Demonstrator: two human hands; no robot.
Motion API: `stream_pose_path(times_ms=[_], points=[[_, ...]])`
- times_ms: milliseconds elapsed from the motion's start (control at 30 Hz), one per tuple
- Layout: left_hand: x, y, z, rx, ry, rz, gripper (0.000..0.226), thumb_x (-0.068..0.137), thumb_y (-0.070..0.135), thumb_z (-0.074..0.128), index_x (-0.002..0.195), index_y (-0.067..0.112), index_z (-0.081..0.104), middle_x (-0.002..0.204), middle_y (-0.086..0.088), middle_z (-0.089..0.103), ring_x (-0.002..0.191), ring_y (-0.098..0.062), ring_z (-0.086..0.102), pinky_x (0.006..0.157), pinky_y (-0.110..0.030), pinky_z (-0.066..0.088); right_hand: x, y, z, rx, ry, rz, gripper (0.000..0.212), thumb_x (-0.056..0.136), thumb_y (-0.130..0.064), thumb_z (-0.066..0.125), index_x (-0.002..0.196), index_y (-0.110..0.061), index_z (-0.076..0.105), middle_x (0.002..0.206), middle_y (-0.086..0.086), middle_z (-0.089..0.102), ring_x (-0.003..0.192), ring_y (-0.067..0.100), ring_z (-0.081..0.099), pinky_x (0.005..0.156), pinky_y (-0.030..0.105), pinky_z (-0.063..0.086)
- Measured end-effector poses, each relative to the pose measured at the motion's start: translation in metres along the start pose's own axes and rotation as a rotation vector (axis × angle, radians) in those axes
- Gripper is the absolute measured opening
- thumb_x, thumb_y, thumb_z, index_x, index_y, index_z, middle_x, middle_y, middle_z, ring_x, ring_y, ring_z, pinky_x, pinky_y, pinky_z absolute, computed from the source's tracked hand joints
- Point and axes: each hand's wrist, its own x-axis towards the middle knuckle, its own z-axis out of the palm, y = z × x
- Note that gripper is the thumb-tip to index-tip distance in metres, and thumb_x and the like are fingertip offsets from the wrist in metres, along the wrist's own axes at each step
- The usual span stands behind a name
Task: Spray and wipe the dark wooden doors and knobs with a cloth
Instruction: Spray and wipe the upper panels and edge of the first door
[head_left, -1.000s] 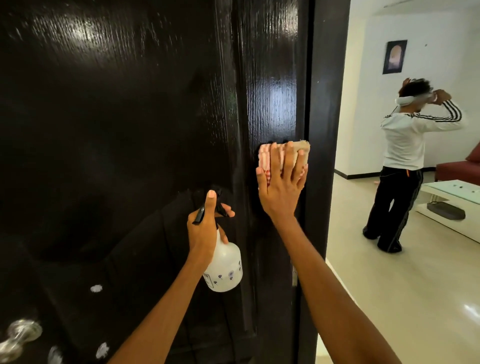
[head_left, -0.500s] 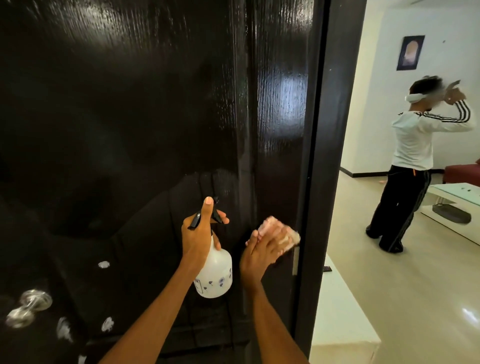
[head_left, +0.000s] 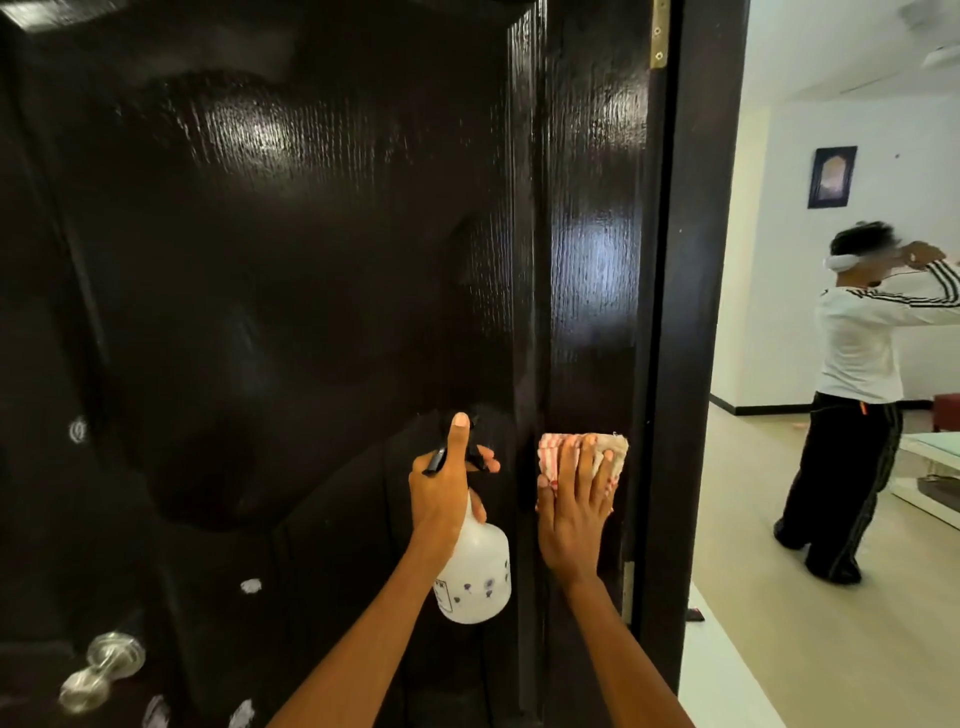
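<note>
Along the hinge-side strip of the dark wooden door (head_left: 322, 291), the right hand (head_left: 574, 519) presses a pink striped cloth (head_left: 582, 454) flat with straight, spread fingers; half a second ago it sat lower with the cloth bunched, a second ago higher, so the strip is judged mid-wipe, stroking up and down. Left hand (head_left: 447, 486) grips the spray bottle (head_left: 475, 577) by its neck, thumb raised, position almost unchanged. Foam spots and the knob (head_left: 101, 670) at lower left await wiping
</note>
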Motion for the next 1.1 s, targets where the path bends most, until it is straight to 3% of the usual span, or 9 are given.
stream_pose_path(times_ms=[133,233,333,467,633,733,900,1033,1100], points=[[-0.007,-0.001,0.003,-0.04,-0.012,0.009,0.074,0.086,0.069,0.045,0.092,0.001,0.075,0.087,-0.008,0.08,0.035,-0.02,0.051,0.04,-0.029,0.044,-0.001,0.002,0.0,-0.042,0.011,-0.016,0.065,0.105,-0.055,0.023,0.16,-0.04,-0.009,0.169,-0.011,-0.015,0.156,0.025,-0.014,0.12,0.061,0.001],[-0.011,-0.004,0.008,-0.05,0.029,0.038,0.071,0.091,0.067,0.045,0.092,0.002,0.075,0.087,-0.006,0.08,0.036,-0.022,0.051,0.041,-0.03,0.045,-0.001,0.005,0.0,-0.051,0.001,-0.019,0.066,0.105,-0.054,0.024,0.16,-0.039,-0.007,0.169,-0.01,-0.013,0.156,0.026,-0.013,0.12,0.06,0.0],[-0.011,-0.006,0.013,-0.01,0.076,0.06,0.065,0.099,0.06,0.046,0.084,0.002,0.071,0.078,-0.008,0.076,0.037,-0.021,0.053,0.04,-0.028,0.044,0.0,0.005,0.0,-0.05,-0.018,-0.016,0.064,0.105,-0.058,0.018,0.161,-0.037,-0.006,0.17,-0.005,-0.009,0.156,0.027,-0.013,0.119,0.062,0.001],[-0.015,-0.009,0.016,-0.004,0.09,0.049,0.069,0.087,0.068,0.049,0.073,0.002,0.064,0.059,-0.009,0.061,0.039,-0.017,0.051,0.038,-0.028,0.044,0.0,0.004,0.0,-0.056,-0.012,-0.048,0.064,0.106,-0.058,0.016,0.161,-0.036,-0.006,0.171,-0.003,-0.008,0.156,0.028,-0.012,0.118,0.061,0.002],[-0.017,-0.017,0.02,0.049,0.058,0.06,0.062,0.099,0.059,0.046,0.085,0.006,0.072,0.075,-0.006,0.075,0.035,-0.016,0.053,0.041,-0.029,0.046,0.001,0.007,0.002,-0.074,-0.02,-0.039,0.065,0.105,-0.056,0.019,0.161,-0.036,-0.006,0.17,-0.004,-0.009,0.156,0.028,-0.012,0.119,0.06,0.001],[-0.019,-0.016,0.023,0.054,0.066,0.063,0.061,0.099,0.058,0.045,0.086,0.004,0.072,0.071,-0.004,0.074,0.035,-0.013,0.052,0.042,-0.026,0.047,0.001,0.008,0.003,-0.082,-0.012,-0.04,0.067,0.104,-0.052,0.025,0.161,-0.035,-0.007,0.17,-0.004,-0.01,0.156,0.028,-0.012,0.119,0.061,0.001],[-0.017,-0.01,0.027,-0.003,0.031,0.039,0.071,0.087,0.069,0.047,0.073,0.002,0.064,0.057,-0.007,0.061,0.039,-0.018,0.051,0.04,-0.029,0.045,0.002,0.008,0.003,-0.079,0.0,-0.05,0.067,0.104,-0.054,0.024,0.161,-0.037,-0.008,0.17,-0.006,-0.011,0.156,0.029,-0.011,0.119,0.062,0.002],[-0.016,-0.012,0.025,-0.003,-0.031,0.039,0.069,0.102,0.059,0.039,0.088,0.0,0.073,0.081,-0.01,0.078,0.035,-0.02,0.05,0.043,-0.027,0.046,0.002,0.009,0.003,-0.091,-0.005,-0.046,0.068,0.104,-0.052,0.026,0.161,-0.037,-0.009,0.17,-0.005,-0.011,0.156,0.029,-0.012,0.118,0.061,0.002],[-0.016,-0.011,0.024,-0.031,-0.041,0.044,0.07,0.101,0.06,0.04,0.087,-0.001,0.072,0.081,-0.011,0.078,0.036,-0.021,0.05,0.043,-0.028,0.045,0.003,0.009,0.005,-0.093,-0.006,-0.037,0.069,0.103,-0.053,0.027,0.16,-0.038,-0.009,0.17,-0.005,-0.011,0.156,0.029,-0.012,0.118,0.061,0.001]])
